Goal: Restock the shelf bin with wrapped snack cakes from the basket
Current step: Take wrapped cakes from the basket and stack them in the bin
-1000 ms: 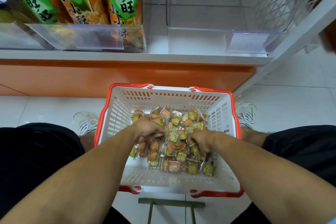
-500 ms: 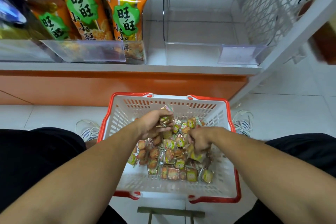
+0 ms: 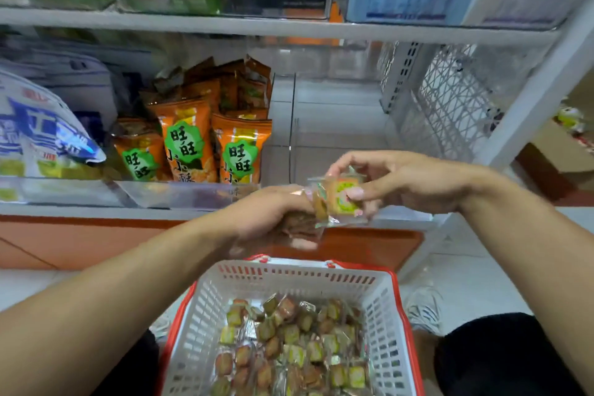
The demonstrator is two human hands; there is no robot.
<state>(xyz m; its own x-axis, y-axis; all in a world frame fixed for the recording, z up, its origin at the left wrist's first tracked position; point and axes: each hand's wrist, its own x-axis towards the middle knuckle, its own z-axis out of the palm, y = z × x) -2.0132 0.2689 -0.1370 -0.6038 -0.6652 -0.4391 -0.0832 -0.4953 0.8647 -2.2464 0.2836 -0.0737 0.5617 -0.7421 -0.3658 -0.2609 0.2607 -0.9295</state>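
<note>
A white basket with red rim (image 3: 382, 296) sits on the floor between my knees, holding several wrapped snack cakes (image 3: 295, 347). Both hands are raised above it, in front of the lower shelf. My left hand (image 3: 273, 219) grips a bunch of wrapped cakes. My right hand (image 3: 395, 180) pinches one wrapped snack cake (image 3: 342, 196) with a green and orange label, held against the left hand's bunch. The clear shelf bin (image 3: 337, 125) behind the hands looks empty.
Orange snack bags (image 3: 189, 145) fill the bin to the left, and a blue and white bag (image 3: 38, 135) lies further left. A white mesh side panel (image 3: 450, 106) closes the shelf's right end. An upper shelf (image 3: 289, 27) holds more packages.
Both hands rose out of the basket to shelf height carrying cakes, and came together. The view tilted up, so the basket now lies lower in the frame.
</note>
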